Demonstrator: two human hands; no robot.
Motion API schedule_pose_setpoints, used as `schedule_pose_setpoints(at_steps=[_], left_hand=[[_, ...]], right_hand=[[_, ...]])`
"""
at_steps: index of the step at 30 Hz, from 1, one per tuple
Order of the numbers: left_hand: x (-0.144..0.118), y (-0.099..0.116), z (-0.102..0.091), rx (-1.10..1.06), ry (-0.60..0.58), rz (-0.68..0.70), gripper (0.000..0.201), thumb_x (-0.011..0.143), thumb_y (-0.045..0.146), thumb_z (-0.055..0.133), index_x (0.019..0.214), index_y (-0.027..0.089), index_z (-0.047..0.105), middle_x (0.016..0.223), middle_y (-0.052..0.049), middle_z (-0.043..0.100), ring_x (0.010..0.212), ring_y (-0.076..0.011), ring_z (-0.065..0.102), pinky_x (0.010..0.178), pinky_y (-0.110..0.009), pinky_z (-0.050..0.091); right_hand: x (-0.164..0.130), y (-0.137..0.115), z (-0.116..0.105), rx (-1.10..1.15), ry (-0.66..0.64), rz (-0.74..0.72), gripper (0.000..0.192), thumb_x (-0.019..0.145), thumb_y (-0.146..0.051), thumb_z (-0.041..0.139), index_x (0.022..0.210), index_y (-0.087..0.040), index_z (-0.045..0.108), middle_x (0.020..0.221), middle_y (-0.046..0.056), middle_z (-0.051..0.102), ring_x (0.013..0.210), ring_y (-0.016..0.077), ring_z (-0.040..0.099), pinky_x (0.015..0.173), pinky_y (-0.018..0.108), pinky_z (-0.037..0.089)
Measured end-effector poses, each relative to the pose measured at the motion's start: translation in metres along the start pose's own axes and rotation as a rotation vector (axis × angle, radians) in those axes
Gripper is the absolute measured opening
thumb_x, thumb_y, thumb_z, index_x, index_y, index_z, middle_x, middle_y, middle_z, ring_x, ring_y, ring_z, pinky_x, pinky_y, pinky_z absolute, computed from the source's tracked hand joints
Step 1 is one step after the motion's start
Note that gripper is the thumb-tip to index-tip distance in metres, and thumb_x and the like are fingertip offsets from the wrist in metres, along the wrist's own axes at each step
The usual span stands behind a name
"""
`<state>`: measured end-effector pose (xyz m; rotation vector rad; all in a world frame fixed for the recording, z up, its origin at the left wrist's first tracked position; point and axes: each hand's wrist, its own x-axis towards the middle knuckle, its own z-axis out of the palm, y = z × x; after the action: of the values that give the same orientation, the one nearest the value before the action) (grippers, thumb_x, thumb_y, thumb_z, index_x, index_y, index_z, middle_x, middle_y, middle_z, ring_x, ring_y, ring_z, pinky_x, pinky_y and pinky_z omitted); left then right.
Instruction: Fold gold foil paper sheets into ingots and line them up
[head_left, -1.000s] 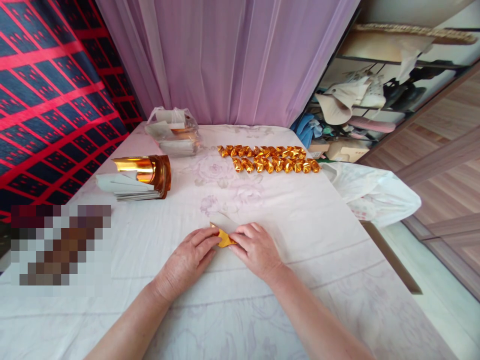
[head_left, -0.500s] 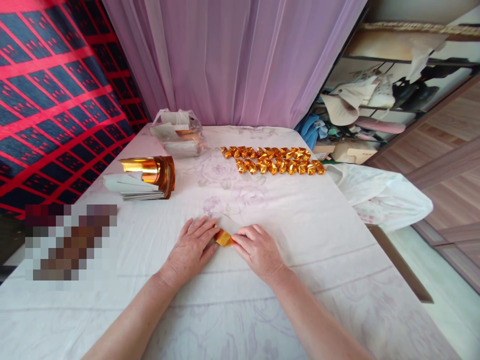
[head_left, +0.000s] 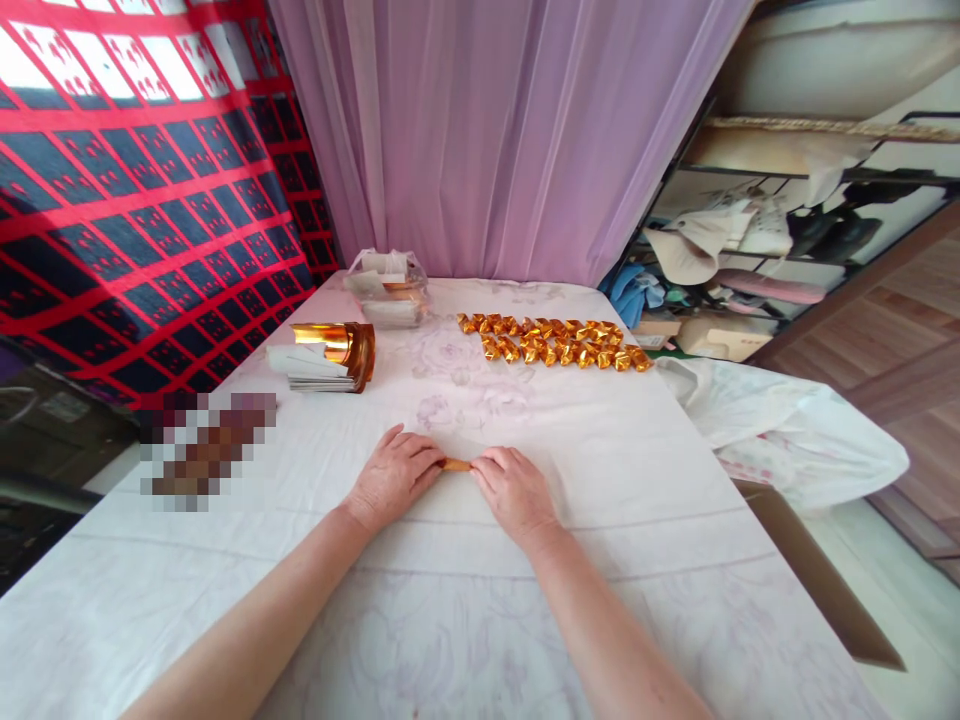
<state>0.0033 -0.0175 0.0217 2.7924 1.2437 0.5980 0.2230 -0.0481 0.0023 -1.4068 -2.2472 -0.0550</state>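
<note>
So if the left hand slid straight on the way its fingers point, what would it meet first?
The left hand points right, across the small folded gold paper piece it already touches. Just beyond lie the right hand's fingertips, likely the first thing met, though how near they are is unclear.

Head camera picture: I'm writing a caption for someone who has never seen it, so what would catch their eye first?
Two bare hands, the left hand and the right hand, press a small gold paper piece flat on the white tablecloth in the middle. Farther back, two rows of folded gold paper pieces gleam, and a stack of gold sheets curls up at the left. A red-and-dark patterned cloth fills the left wall beside a purple curtain.
</note>
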Motion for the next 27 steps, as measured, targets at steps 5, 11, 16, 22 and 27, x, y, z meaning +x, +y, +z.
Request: schedule_pose_setpoints(at_steps=[5,11,16,22,27], left_hand=[[-0.001,0.011,0.001,0.018,0.015,0.014,0.022,0.096,0.024,0.048,0.099,0.020,0.070,0.097,-0.007,0.069,0.092,-0.0211,0.063,0.098,-0.047,0.043],[-0.005,0.014,0.000,0.012,0.013,0.020,0.020,0.095,0.022,0.050,0.101,0.021,0.070,0.094,-0.006,0.070,0.088,-0.0201,0.062,0.090,-0.041,0.047],[-0.007,0.011,0.002,-0.027,0.019,-0.003,0.021,0.095,0.025,0.051,0.101,0.021,0.071,0.094,-0.006,0.070,0.090,-0.0205,0.063,0.086,-0.038,0.048],[-0.006,0.008,0.001,-0.078,-0.003,-0.024,0.020,0.096,0.029,0.051,0.097,0.023,0.071,0.092,-0.004,0.071,0.089,-0.0205,0.063,0.085,-0.039,0.047],[-0.005,0.006,0.003,-0.105,-0.019,-0.053,0.020,0.097,0.030,0.050,0.092,0.022,0.068,0.088,-0.003,0.070,0.087,-0.0208,0.062,0.085,-0.039,0.045]], right_hand=[[-0.005,-0.001,-0.002,-0.005,-0.013,-0.018,0.017,0.089,-0.013,0.058,0.098,-0.022,0.070,0.095,0.007,0.068,0.086,0.0214,0.061,0.077,0.035,0.049],[-0.008,0.000,-0.004,0.012,-0.006,0.005,0.012,0.089,-0.018,0.062,0.095,-0.024,0.071,0.093,0.006,0.067,0.085,0.0204,0.060,0.077,0.033,0.049],[-0.009,-0.001,-0.006,0.037,-0.017,0.042,0.014,0.090,-0.017,0.060,0.096,-0.023,0.071,0.093,0.005,0.067,0.087,0.0205,0.061,0.077,0.032,0.049],[-0.010,0.000,-0.008,0.092,-0.035,0.085,0.017,0.093,-0.018,0.055,0.095,-0.023,0.071,0.092,0.005,0.067,0.089,0.0201,0.060,0.079,0.032,0.048],[-0.009,-0.001,-0.007,0.094,-0.047,0.121,0.020,0.094,-0.020,0.051,0.093,-0.022,0.070,0.092,0.005,0.067,0.088,0.0199,0.060,0.079,0.032,0.046]])
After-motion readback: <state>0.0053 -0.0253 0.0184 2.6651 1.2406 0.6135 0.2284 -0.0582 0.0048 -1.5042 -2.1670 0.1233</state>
